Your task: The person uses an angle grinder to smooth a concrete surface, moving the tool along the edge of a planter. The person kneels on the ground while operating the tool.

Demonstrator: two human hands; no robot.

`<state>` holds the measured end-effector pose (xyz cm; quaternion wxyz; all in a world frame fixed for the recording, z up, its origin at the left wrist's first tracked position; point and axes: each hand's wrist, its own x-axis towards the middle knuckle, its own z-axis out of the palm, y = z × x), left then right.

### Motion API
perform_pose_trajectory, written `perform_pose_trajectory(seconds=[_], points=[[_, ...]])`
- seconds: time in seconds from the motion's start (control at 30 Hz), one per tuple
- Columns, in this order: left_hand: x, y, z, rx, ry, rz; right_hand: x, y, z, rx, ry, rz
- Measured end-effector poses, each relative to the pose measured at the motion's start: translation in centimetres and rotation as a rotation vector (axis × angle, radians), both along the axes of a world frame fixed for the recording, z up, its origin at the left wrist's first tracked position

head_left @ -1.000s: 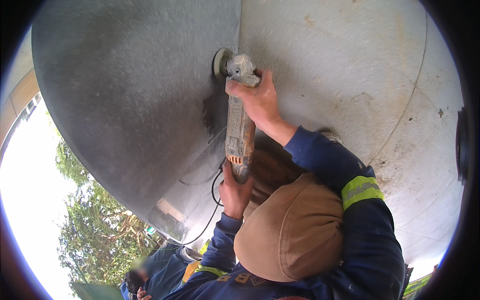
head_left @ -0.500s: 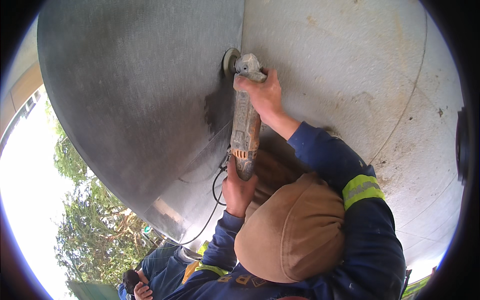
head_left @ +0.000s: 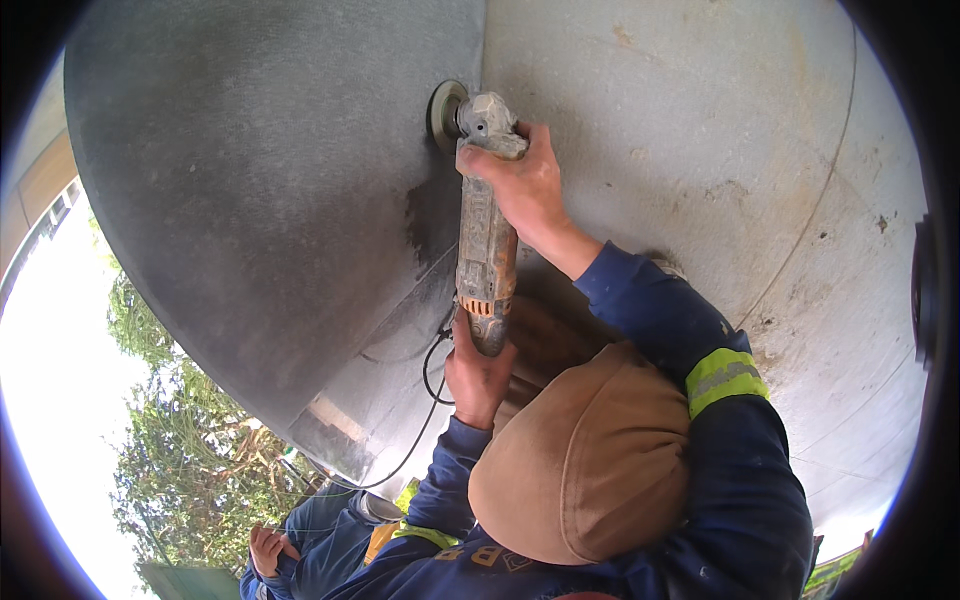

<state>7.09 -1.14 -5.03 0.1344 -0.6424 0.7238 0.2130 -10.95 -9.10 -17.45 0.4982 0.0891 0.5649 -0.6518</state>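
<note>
My right hand (head_left: 535, 185) is wrapped round the front of a worn, dusty angle grinder (head_left: 487, 235), just behind its gear head. Lower down, my left hand (head_left: 476, 383) grips the narrow rear end of the same tool. The grinder stands nearly upright in the picture, its round disc (head_left: 446, 116) edge-on to me and at the dark grey curved metal surface (head_left: 250, 170), left of the corner seam. Whether the disc spins or touches the metal, I cannot tell. A black cord (head_left: 412, 452) runs from the tool's rear down and to the left.
A pale, stained metal wall (head_left: 690, 130) rises on the right. Brown rounded fabric (head_left: 585, 455) fills the lower middle, between my navy sleeves. At the lower left is another person's hand (head_left: 268, 550), beside dark blue clothing. Trees (head_left: 190, 440) stand beyond the metal's curved edge.
The grinder's head and disc have shifted slightly up and left, with my right hand following. At the lower left, the other person's hand has moved up, and the black object beside it is out of sight.
</note>
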Motion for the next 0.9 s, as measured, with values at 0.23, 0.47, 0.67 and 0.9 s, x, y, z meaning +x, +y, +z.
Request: perform_pose_trajectory(seconds=[0.23, 0.47, 0.67, 0.9], points=[[-0.8, -0.6, 0.1, 0.030, -0.048, 0.009, -0.8, -0.1, 0.4, 0.041, 0.029, 0.003], [-0.1, -0.6, 0.8, 0.014, -0.066, -0.053, 0.6, 0.1, -0.4, 0.004, -0.057, -0.037], [-1.5, -0.6, 1.0, -0.017, -0.104, -0.046, -0.7, 0.0, 0.7, 0.033, -0.077, 0.011], [0.1, 1.6, 1.8, 0.008, -0.110, 0.033, 1.8, 1.2, 0.3, 0.051, 0.004, 0.073]])
